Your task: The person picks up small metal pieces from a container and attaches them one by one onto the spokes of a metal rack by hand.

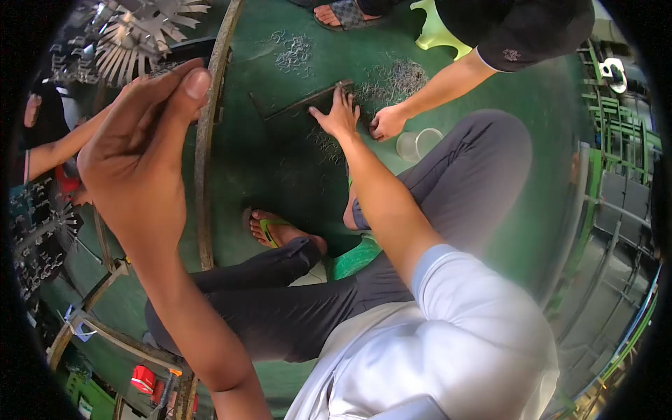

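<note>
My left hand (143, 143) is raised close to the camera on the left, thumb and fingers pinched together. Whatever may be between the fingertips cannot be made out. Lower down, on the green floor, my right hand (339, 117) lies palm down with fingers spread. Its fingertips touch the end of a thin dark bar (301, 105). Right beside it is a loose pile of small curved metal pieces (402, 77). More such pieces (294, 54) lie beyond the bar, and a few (325, 143) are scattered below my right hand.
A co-worker's hand (388, 122) is at the pile's near edge, by a translucent cup (420, 143). A long rail (206, 154) runs along my left. Fanned metal strips (126, 52) hang at upper left, near another person's forearm (66, 147). A yellow-green stool (437, 31) stands at the top.
</note>
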A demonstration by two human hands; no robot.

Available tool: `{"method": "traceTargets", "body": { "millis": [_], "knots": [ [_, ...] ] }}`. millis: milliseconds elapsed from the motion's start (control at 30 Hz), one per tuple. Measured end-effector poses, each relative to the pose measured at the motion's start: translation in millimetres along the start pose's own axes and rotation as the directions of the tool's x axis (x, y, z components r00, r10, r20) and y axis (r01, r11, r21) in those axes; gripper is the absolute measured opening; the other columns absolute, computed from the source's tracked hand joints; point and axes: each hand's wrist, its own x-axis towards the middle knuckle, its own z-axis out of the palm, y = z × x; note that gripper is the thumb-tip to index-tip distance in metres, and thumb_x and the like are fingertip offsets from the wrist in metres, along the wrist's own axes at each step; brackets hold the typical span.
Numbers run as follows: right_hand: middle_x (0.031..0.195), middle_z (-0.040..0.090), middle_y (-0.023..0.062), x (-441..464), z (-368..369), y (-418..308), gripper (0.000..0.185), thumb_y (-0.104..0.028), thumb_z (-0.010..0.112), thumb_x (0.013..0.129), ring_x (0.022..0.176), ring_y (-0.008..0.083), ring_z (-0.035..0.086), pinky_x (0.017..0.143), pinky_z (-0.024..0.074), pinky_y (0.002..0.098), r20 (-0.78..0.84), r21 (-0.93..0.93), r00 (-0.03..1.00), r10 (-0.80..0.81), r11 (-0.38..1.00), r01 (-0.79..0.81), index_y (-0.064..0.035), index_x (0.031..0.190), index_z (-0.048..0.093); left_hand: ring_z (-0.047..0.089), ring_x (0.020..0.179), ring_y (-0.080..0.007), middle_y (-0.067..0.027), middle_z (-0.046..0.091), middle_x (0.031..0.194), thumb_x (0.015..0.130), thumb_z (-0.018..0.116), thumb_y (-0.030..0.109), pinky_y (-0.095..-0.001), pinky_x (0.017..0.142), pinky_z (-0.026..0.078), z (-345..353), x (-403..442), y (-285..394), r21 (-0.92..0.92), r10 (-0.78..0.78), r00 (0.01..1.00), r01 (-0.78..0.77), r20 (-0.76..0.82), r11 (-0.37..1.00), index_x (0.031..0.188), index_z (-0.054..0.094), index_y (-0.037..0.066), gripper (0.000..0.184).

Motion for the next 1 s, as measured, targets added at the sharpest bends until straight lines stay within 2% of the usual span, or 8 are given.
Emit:
{"method": "traceTargets", "body": {
  "millis": [133,167,267,433,567,633,733,1000],
  "knots": [
    [0.170,0.021,0.0166,11.3,-0.9,-0.2,0.103,-0.058,0.074,0.085,0.157,0.0385,0.015,0.123,0.0168,0.0616,0.101,-0.063,0.980,-0.170,0.982,0.177,-0.0088,0.162,0.027,0.070,0.083,-0.0114,-0.0089,0.077,0.096,0.089,0.079,0.000,-0.0227,0.078,0.056,4.2,1.8,-5.7,-0.069,0.005,0.999,-0.008,-0.046,0.998,0.104,0.076,-0.005,0.016],
    [0.170,0.020,0.0183,8.2,5.7,2.1,0.096,-0.054,0.074,0.087,0.157,0.0401,0.014,0.122,0.0176,0.0624,-0.059,-0.082,0.981,-0.185,0.980,0.180,-0.0104,0.161,0.032,0.070,0.083,-0.0119,-0.0093,0.077,0.097,0.089,0.079,0.000,-0.0229,0.078,0.056,3.6,2.4,-6.9,-0.096,-0.005,0.998,-0.001,-0.056,0.995,0.103,0.076,-0.005,0.015],
    [0.170,0.019,0.0199,-7.6,16.6,0.1,0.088,-0.049,0.075,0.088,0.157,0.0426,0.012,0.123,0.0184,0.0618,-0.017,-0.132,0.984,0.175,0.975,-0.176,-0.0086,0.157,0.039,0.070,0.083,-0.0129,-0.0105,0.077,0.099,0.090,0.077,0.000,-0.0235,0.078,0.057,3.5,5.3,-5.1,-0.075,0.007,1.000,-0.009,-0.023,0.997,0.102,0.076,-0.005,0.013],
    [0.131,0.056,0.0173,-12.6,-5.6,-5.9,0.039,-0.024,0.071,0.085,0.123,0.0399,0.052,0.106,0.0408,0.0596,-0.216,-0.142,0.975,0.056,0.986,-0.088,-0.0028,0.118,0.064,0.070,0.086,-0.0152,-0.0118,0.076,0.100,0.094,0.074,0.006,-0.0269,0.082,0.055,3.2,4.2,-2.3,-0.012,-0.001,0.999,0.002,0.035,1.000,0.108,0.076,-0.005,0.017],
    [0.130,0.054,0.0197,45.7,-8.3,9.9,0.025,-0.010,0.065,0.088,0.120,0.0404,0.055,0.099,0.0513,0.0490,-0.482,-0.010,0.876,0.015,1.000,-0.022,0.0030,0.109,0.061,0.070,0.083,-0.0136,-0.0146,0.076,0.098,0.092,0.076,0.002,-0.0262,0.079,0.055,-1.3,3.6,-7.8,-0.018,-0.019,1.000,0.019,0.003,1.000,0.103,0.076,-0.006,0.014],
    [0.134,0.052,0.0200,90.3,-11.5,25.6,0.025,-0.008,0.061,0.092,0.120,0.0413,0.055,0.099,0.0522,0.0493,-0.496,-0.080,0.855,0.154,0.972,-0.222,0.0043,0.114,0.062,0.070,0.084,-0.0149,-0.0159,0.076,0.099,0.092,0.076,0.003,-0.0278,0.079,0.055,-2.0,3.1,-8.6,-0.019,-0.022,1.000,0.022,-0.005,1.000,0.101,0.075,-0.007,0.013],
    [0.135,0.052,0.0199,132.9,-29.7,38.4,0.024,-0.009,0.055,0.097,0.119,0.0418,0.056,0.099,0.0540,0.0487,-0.360,0.028,0.820,0.444,0.884,-0.466,0.0022,0.116,0.067,0.070,0.085,-0.0180,-0.0179,0.075,0.101,0.092,0.075,0.002,-0.0307,0.079,0.056,-3.8,3.5,-11.1,-0.015,-0.013,1.000,0.013,0.008,1.000,0.098,0.074,-0.007,0.010],
    [0.106,0.074,0.0263,147.6,-77.3,62.5,0.020,-0.011,0.065,0.089,0.100,0.0449,0.072,0.088,0.0593,0.0504,-0.129,-0.192,0.987,0.099,0.974,-0.123,0.0001,0.101,0.076,0.070,0.089,-0.0242,-0.0214,0.074,0.104,0.092,0.075,0.000,-0.0351,0.077,0.058,-1.1,8.0,-18.2,-0.132,0.076,0.995,-0.067,0.065,0.989,0.096,0.072,-0.006,0.008]
  ]
}}
